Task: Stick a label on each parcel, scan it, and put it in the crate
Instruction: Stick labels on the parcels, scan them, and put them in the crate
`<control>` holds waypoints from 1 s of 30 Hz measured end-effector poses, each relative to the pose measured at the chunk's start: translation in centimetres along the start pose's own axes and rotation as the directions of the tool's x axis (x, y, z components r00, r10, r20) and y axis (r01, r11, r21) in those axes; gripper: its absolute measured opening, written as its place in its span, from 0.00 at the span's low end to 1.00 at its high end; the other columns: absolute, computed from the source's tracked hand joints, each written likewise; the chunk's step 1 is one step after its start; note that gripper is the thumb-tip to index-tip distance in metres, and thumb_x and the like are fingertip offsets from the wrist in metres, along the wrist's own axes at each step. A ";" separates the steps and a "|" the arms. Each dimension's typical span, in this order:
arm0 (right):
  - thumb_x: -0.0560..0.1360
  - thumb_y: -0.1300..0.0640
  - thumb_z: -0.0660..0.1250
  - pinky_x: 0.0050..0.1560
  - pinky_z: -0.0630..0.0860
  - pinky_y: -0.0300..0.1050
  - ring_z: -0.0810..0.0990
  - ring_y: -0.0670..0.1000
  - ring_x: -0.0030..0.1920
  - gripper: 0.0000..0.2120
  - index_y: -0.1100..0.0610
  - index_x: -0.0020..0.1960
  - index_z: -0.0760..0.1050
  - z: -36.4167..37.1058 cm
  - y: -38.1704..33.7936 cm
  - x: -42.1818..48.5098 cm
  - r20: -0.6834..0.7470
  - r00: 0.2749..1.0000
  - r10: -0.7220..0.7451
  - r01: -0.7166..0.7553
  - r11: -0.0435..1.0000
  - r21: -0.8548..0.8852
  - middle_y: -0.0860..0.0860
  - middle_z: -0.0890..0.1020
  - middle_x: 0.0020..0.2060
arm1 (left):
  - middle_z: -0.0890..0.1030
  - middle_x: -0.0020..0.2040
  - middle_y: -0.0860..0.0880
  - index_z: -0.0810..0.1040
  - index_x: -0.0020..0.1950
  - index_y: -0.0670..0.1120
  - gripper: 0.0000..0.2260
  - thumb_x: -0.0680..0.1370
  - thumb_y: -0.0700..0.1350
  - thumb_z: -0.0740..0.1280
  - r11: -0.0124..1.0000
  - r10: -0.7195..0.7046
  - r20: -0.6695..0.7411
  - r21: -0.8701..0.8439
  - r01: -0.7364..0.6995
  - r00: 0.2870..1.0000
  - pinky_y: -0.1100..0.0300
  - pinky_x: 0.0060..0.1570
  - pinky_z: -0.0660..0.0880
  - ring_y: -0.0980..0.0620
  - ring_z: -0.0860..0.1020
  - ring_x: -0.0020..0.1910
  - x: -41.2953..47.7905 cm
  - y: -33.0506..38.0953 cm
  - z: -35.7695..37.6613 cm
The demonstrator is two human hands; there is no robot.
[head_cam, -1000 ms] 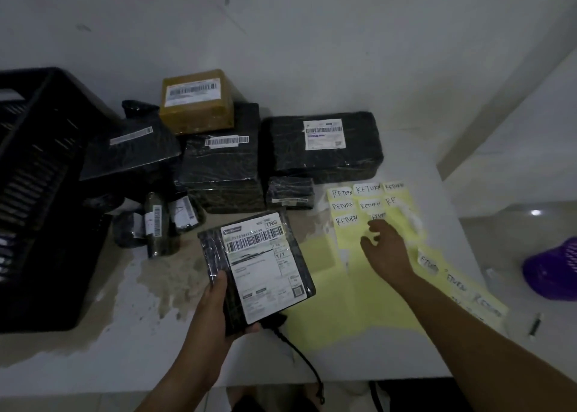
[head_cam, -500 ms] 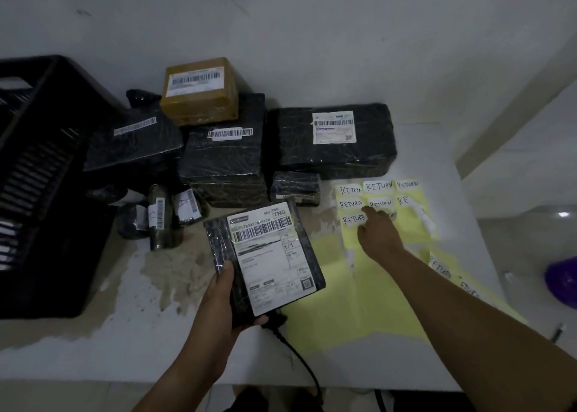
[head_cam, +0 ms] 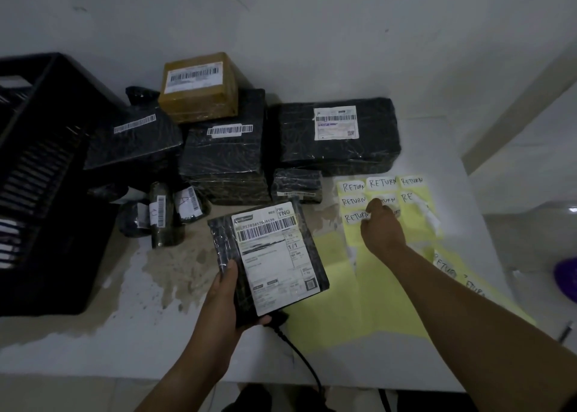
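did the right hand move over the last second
Yes. The right hand has slid farther up the yellow sheet, away from the person: its fingertips now reach the middle-row RETURN label, not the row below.

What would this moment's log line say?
phase: label pick | left hand: holds flat black plastic-wrapped parcel | right hand: fingers at white handwritten RETURN sticker on yellow sheet | black plastic crate: parcel not inside

Handwritten word "RETURN" on each white sticker of the yellow backing sheet, printed "REG", "TNG" and "1/1" on the shipping label of the flat black parcel, barcode labels on the brown box and the black parcels behind, small print too blurred to read
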State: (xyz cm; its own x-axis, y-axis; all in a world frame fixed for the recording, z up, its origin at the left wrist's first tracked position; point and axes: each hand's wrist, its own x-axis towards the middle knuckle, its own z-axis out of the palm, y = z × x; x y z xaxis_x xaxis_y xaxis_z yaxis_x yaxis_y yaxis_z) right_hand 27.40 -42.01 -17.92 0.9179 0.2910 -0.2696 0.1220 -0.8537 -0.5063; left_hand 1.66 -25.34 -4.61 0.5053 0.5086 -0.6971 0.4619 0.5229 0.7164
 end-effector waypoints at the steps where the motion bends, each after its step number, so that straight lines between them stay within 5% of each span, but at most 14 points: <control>1: 0.78 0.63 0.61 0.41 0.73 0.50 0.78 0.65 0.49 0.11 0.64 0.60 0.67 0.0 0.0 0.0 -0.010 1.000 -0.001 0.001 1.000 -0.001 0.64 0.75 0.55 | 0.86 0.57 0.47 0.77 0.68 0.53 0.20 0.84 0.60 0.56 1.000 -0.001 -0.002 -0.001 0.001 1.000 0.54 0.36 0.81 0.44 0.86 0.51 0.0 0.0 0.0; 11: 0.81 0.61 0.57 0.36 0.64 0.47 0.74 0.58 0.42 0.05 0.64 0.53 0.67 -1.2 -0.3 -1.5 0.049 0.999 -0.008 0.000 0.984 0.178 0.58 0.74 0.42 | 0.86 0.56 0.48 0.77 0.69 0.52 0.20 0.84 0.60 0.55 1.000 0.025 0.015 -0.006 -0.025 1.000 0.56 0.36 0.81 0.46 0.86 0.50 -0.4 -0.2 -0.2; 14: 0.82 0.56 0.58 0.38 0.74 0.53 0.78 0.60 0.40 0.06 0.58 0.48 0.66 -2.8 -1.1 -3.5 0.086 0.996 -0.023 -0.009 0.937 0.350 0.55 0.77 0.39 | 0.86 0.56 0.49 0.77 0.68 0.53 0.20 0.84 0.60 0.56 1.000 0.021 0.014 -0.021 -0.021 1.000 0.55 0.36 0.81 0.46 0.86 0.50 -0.7 0.0 -0.4; 18: 0.81 0.54 0.61 0.46 0.80 0.60 0.81 0.51 0.43 0.09 0.57 0.45 0.68 -6.7 -4.2 -9.3 -0.052 0.996 -0.070 0.087 0.847 0.525 0.53 0.77 0.40 | 0.86 0.57 0.46 0.77 0.68 0.52 0.20 0.81 0.60 0.59 0.998 0.018 0.022 -0.059 -0.017 1.000 0.54 0.36 0.80 0.43 0.86 0.50 -1.4 0.6 -0.8; 22: 0.79 0.55 0.67 0.39 0.74 0.45 0.78 0.50 0.37 0.07 0.53 0.43 0.71 -9.9 -7.7 -16.6 -0.075 0.975 -0.210 0.217 0.815 0.537 0.50 0.78 0.36 | 0.87 0.54 0.47 0.77 0.66 0.53 0.16 0.82 0.57 0.61 0.997 0.059 0.023 -0.042 -0.058 0.998 0.53 0.37 0.82 0.46 0.87 0.46 -2.6 1.0 -1.4; 24: 0.78 0.55 0.68 0.35 0.71 0.37 0.75 0.45 0.34 0.06 0.52 0.44 0.72 -10.4 -9.3 -19.3 -0.027 0.951 -0.309 0.279 0.815 0.508 0.47 0.79 0.35 | 0.87 0.56 0.52 0.77 0.68 0.56 0.17 0.81 0.59 0.62 0.995 0.098 0.019 0.002 -0.098 0.995 0.47 0.51 0.83 0.49 0.86 0.51 -3.2 0.9 -1.4; 26: 0.78 0.55 0.68 0.36 0.73 0.39 0.76 0.46 0.35 0.06 0.49 0.44 0.72 -10.3 -10.5 -20.9 0.001 0.919 -0.393 0.349 0.817 0.460 0.47 0.80 0.35 | 0.87 0.53 0.56 0.78 0.65 0.58 0.14 0.82 0.58 0.62 0.990 0.137 0.023 0.018 -0.138 0.990 0.47 0.58 0.81 0.53 0.85 0.52 -4.1 0.9 -1.3; 30: 0.78 0.50 0.68 0.38 0.77 0.50 0.78 0.48 0.35 0.07 0.44 0.44 0.71 -9.8 -11.8 -21.6 0.040 0.875 -0.482 0.441 0.830 0.341 0.47 0.79 0.35 | 0.88 0.50 0.55 0.80 0.60 0.57 0.10 0.83 0.54 0.62 0.984 0.179 0.034 -0.004 -0.179 0.983 0.50 0.54 0.81 0.54 0.86 0.48 -5.6 1.3 -0.4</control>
State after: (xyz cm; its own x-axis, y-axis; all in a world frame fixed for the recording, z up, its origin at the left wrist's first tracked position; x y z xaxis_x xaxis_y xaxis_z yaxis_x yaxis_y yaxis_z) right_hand 9.87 -42.45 1.92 0.7298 0.6832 -0.0249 0.3773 -0.4329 -0.8187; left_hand -0.88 -27.21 0.15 0.6047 0.5703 -0.5560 0.3607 0.4263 0.8296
